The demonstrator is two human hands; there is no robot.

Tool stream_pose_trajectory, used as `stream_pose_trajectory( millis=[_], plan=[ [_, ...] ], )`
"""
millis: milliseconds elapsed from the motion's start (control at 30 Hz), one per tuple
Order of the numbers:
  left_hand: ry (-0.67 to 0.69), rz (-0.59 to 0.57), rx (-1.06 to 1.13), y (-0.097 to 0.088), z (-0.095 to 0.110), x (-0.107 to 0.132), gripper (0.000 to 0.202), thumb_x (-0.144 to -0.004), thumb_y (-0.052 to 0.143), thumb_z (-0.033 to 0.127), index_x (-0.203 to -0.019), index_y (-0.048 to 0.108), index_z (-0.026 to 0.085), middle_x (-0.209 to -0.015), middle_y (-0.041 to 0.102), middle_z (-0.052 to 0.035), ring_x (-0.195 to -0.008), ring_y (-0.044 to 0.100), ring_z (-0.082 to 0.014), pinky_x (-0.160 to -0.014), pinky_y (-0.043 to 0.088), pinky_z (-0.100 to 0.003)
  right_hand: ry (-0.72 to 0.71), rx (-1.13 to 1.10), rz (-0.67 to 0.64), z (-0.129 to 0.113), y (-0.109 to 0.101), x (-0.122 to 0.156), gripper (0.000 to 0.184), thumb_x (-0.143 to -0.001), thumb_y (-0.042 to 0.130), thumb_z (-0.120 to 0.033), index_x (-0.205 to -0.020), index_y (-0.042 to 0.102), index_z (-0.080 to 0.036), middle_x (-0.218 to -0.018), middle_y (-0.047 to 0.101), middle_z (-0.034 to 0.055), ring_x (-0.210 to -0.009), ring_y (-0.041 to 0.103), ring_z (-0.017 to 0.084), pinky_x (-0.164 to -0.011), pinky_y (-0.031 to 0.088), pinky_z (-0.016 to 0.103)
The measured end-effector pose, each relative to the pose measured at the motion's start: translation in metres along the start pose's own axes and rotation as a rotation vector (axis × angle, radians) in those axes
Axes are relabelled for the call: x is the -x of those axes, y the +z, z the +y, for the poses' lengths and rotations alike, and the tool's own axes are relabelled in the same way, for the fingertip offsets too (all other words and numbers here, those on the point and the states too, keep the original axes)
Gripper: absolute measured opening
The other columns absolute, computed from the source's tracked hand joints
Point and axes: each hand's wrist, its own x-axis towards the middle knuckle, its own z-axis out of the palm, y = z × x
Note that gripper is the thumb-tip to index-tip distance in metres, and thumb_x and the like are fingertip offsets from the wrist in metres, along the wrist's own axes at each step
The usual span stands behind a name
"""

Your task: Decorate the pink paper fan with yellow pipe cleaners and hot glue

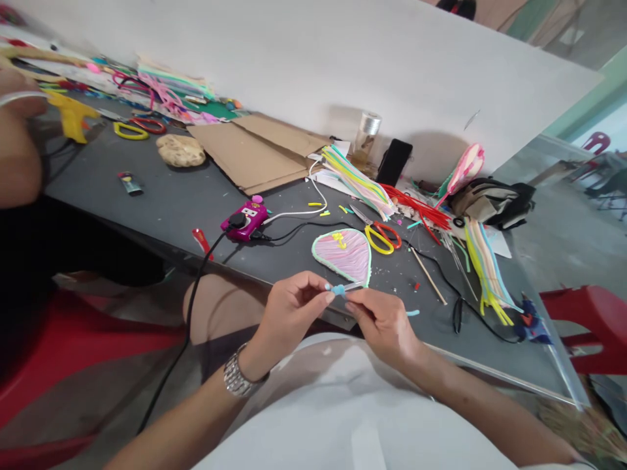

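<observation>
Over my white shirt [353, 405], my left hand [289, 320] and right hand [382, 326] pinch a blue pipe-cleaner tuft [337, 290] together, just below a pink pipe-cleaner shape [341, 256].

A small curl of light-blue fuzzy pipe cleaner [337, 290] is pinched between the left hand [289, 320] and the right hand [382, 326], with a thin pale strip [353, 286] extending from it away from the left hand. Just beyond both hands, a teardrop-shaped frame of pink pipe-cleaner strips [341, 256], edged in mint green and marked with a small yellow twist, is laid flat, almost touching the blue curl.
</observation>
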Motion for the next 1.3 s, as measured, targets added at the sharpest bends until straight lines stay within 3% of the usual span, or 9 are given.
stream_pose_trajectory(
  millis=[100,200,333,433,533,667,833,1300],
  plan=[
    [0.034,0.033,-0.113,-0.001,-0.002,0.0,0.019,-0.084,0.072,0.034,-0.082,0.064,0.016,-0.064,0.066,-0.0003,-0.057,0.06,-0.013,-0.053,0.047,-0.022,-0.232,0.309,0.015,-0.009,-0.011,0.0,0.023,-0.099,0.052,-0.01,-0.087,0.07,-0.017,-0.076,0.068,0.0049,-0.068,0.058,0.015,-0.065,0.041,0.027],
    [0.064,0.011,-0.226,-0.003,-0.004,0.001,0.017,-0.086,0.07,0.032,-0.081,0.066,0.016,-0.065,0.068,-0.0015,-0.059,0.06,-0.0136,-0.054,0.047,-0.022,-0.325,0.458,-0.013,-0.017,-0.025,-0.008,0.024,-0.096,0.054,-0.005,-0.081,0.069,-0.016,-0.08,0.069,0.007,-0.073,0.059,0.016,-0.067,0.04,0.029],
    [0.1,-0.069,-0.326,-0.005,-0.003,0.002,0.016,-0.086,0.066,0.028,-0.077,0.068,0.016,-0.066,0.068,-0.0017,-0.059,0.057,-0.0122,-0.053,0.043,-0.02,-0.347,0.481,-0.112,-0.019,-0.04,-0.024,0.023,-0.095,0.057,-0.005,-0.079,0.07,-0.016,-0.083,0.068,0.0066,-0.076,0.058,0.017,-0.07,0.037,0.031],
    [0.09,-0.144,-0.325,-0.005,0.0,0.002,0.016,-0.085,0.064,0.027,-0.075,0.068,0.015,-0.064,0.065,0.0,-0.056,0.052,-0.0102,-0.052,0.04,-0.019,-0.337,0.376,-0.201,-0.015,-0.046,-0.036,0.021,-0.095,0.06,-0.008,-0.08,0.071,-0.017,-0.083,0.068,0.0049,-0.079,0.059,0.017,-0.075,0.035,0.033],
    [0.051,-0.222,-0.289,-0.005,0.004,0.003,0.017,-0.084,0.064,0.028,-0.075,0.068,0.014,-0.061,0.06,0.0017,-0.054,0.046,-0.0087,-0.05,0.036,-0.018,-0.198,0.152,-0.294,-0.011,-0.05,-0.046,0.017,-0.093,0.065,-0.01,-0.078,0.071,-0.017,-0.078,0.066,0.002,-0.078,0.058,0.015,-0.077,0.039,0.031],
    [0.015,-0.297,-0.221,-0.006,0.007,0.004,0.018,-0.083,0.066,0.03,-0.077,0.068,0.014,-0.064,0.06,0.0009,-0.058,0.046,-0.009,-0.052,0.036,-0.018,0.172,-0.272,-0.475,-0.002,-0.054,-0.056,0.013,-0.086,0.073,-0.019,-0.073,0.072,-0.016,-0.072,0.067,0.0002,-0.071,0.058,0.013,-0.069,0.043,0.026],
    [-0.028,-0.362,-0.152,-0.005,0.007,0.005,0.022,-0.083,0.068,0.033,-0.079,0.067,0.012,-0.066,0.058,0.0001,-0.059,0.044,-0.009,-0.054,0.034,-0.02,0.507,-0.565,-0.614,0.014,-0.048,-0.057,0.024,-0.073,0.085,-0.036,-0.072,0.073,-0.015,-0.065,0.066,-0.0002,-0.06,0.053,0.011,-0.056,0.039,0.024],
    [-0.104,-0.417,-0.063,-0.004,0.001,0.004,0.026,-0.083,0.071,0.037,-0.081,0.068,0.012,-0.066,0.056,0.0005,-0.059,0.042,-0.0085,-0.054,0.032,-0.021,0.641,-0.704,-0.639,0.023,-0.038,-0.048,0.018,-0.066,0.085,-0.028,-0.07,0.074,-0.014,-0.062,0.068,-0.0003,-0.057,0.054,0.01,-0.053,0.038,0.022]
  ],
)
